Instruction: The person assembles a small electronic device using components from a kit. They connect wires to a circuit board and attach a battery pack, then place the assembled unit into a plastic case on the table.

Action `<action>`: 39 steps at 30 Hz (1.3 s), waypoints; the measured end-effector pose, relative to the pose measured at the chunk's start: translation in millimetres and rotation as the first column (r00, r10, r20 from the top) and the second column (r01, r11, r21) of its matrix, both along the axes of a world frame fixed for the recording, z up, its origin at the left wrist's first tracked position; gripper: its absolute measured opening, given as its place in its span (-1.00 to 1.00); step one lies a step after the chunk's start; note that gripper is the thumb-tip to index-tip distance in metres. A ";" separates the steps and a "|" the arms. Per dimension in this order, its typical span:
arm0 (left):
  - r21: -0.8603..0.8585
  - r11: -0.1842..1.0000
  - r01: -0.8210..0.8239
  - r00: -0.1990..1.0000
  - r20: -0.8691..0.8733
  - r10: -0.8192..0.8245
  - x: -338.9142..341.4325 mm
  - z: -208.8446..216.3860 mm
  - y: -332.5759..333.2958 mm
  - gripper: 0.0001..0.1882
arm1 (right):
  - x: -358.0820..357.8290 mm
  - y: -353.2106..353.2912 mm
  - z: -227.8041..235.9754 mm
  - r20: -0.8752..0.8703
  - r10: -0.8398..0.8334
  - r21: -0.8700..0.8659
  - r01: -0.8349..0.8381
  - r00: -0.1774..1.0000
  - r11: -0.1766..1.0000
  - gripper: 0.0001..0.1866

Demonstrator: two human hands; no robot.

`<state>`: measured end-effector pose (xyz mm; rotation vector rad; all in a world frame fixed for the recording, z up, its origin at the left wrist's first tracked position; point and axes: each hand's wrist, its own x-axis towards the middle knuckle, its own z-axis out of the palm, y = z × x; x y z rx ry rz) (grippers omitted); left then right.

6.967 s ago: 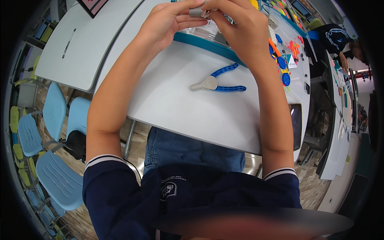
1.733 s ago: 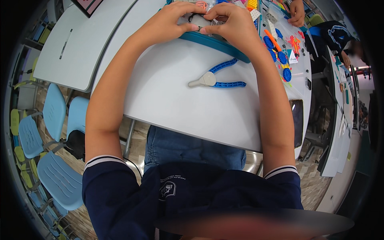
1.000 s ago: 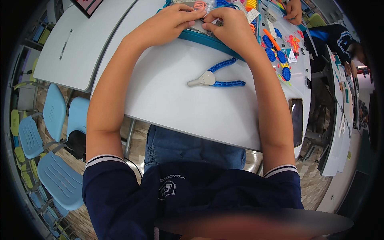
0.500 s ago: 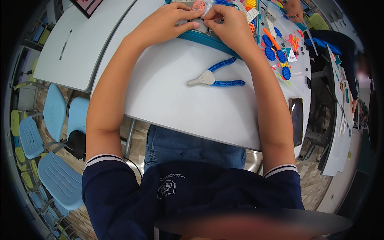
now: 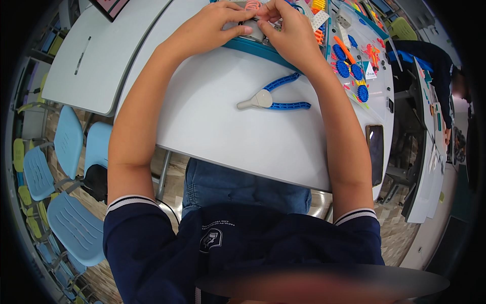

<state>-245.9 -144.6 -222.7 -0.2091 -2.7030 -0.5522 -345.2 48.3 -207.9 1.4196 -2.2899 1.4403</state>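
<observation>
Both hands meet over a teal tray point(image 5: 281, 62) at the far edge of the table. My left hand point(image 5: 215, 25) curls in from the left, thumb and fingers bent around something at the tray; a smooth grey piece point(image 5: 254, 31) shows beside the thumb tip. My right hand point(image 5: 292, 35) is close to it, thumb and fingers bent towards each other; whatever small thing they hold is hidden. A coiled pink-orange piece point(image 5: 252, 5) shows between the hands. Below them, a pliers-like tool point(image 5: 263, 98) with blue handles and a grey head lies on the white table.
Blue gear wheels point(image 5: 342, 69), an orange strip point(image 5: 344, 49) and other coloured plastic parts lie right of the tray. A dark phone point(image 5: 374, 152) rests by the right table edge. Another table point(image 5: 96, 55) stands at left. A person point(image 5: 430, 55) is at the far right.
My right thumb and fingers have shifted slightly and parted a little. The left hand has barely moved. Another person's hand at the top right has left the view.
</observation>
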 end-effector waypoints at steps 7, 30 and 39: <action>-0.019 0.999 0.037 0.999 -0.027 -0.037 -2.8 -3.8 -3.2 -0.54 | -2.1 -2.2 -2.0 -0.155 0.027 -0.037 -0.033 0.988 0.999 -0.83; -0.134 0.990 0.044 0.999 0.005 -0.044 -0.8 -8.1 -5.7 -0.50 | -9.4 -3.2 -11.2 -0.376 0.010 -0.002 -0.011 0.926 1.000 -0.83; -0.166 0.986 0.015 1.000 -0.009 -0.017 -0.6 -10.2 -4.8 -0.50 | -9.7 1.1 -7.2 -0.199 0.032 -0.007 -0.034 0.980 0.999 -0.82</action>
